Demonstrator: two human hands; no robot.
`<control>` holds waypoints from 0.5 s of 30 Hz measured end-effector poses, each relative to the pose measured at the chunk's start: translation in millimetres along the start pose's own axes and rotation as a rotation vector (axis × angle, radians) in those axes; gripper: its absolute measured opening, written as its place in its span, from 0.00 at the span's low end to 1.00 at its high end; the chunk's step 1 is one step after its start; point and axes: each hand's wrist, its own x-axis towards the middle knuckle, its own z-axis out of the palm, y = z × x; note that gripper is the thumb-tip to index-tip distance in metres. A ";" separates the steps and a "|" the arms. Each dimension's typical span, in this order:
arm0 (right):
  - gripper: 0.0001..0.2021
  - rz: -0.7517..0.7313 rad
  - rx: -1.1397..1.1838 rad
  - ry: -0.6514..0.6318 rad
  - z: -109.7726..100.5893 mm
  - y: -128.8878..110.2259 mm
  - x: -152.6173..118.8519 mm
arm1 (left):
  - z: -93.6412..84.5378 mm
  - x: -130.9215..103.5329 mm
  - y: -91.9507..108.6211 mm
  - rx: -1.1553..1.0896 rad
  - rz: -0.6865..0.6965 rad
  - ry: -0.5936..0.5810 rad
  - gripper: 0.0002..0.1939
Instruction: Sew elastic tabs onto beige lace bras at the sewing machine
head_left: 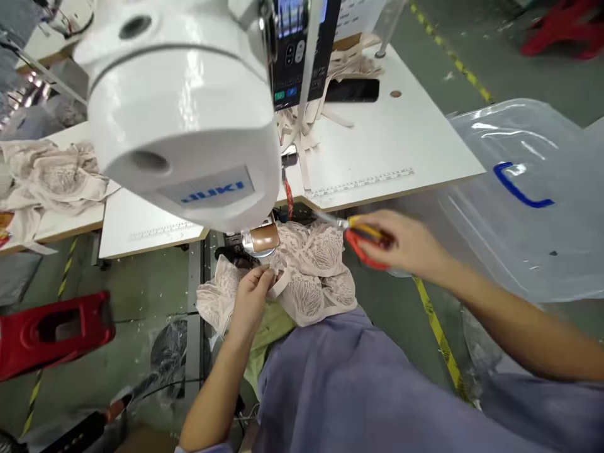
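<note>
My left hand pinches the edge of a beige lace bra, close below the sewing machine's working end. More beige lace cups spread over my lap to both sides of that hand. In my right hand is a pair of scissors with red and yellow handles, the blades pointing left toward the table edge, above the right-hand cups. The right hand is slightly blurred, and the blade tips are hard to make out. The white sewing machine hangs over the work, hiding part of the table.
Beige lace pieces lie on the left table. A black phone and fabric strips lie on the right tabletop. Clear plastic bin stands at right, a red stool on the floor at left.
</note>
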 end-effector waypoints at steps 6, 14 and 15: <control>0.19 -0.149 0.110 -0.144 48.4 -73.9 -57.1 | 2.0 -7.9 -1.7 0.005 0.023 -0.036 0.15; 0.17 -0.130 0.254 -0.237 67.7 -76.5 -49.2 | 0.8 -19.4 4.6 0.254 0.114 -0.057 0.09; 0.17 -0.100 0.276 -0.239 67.6 -74.0 -52.6 | -0.9 -19.5 4.1 0.241 0.112 -0.060 0.10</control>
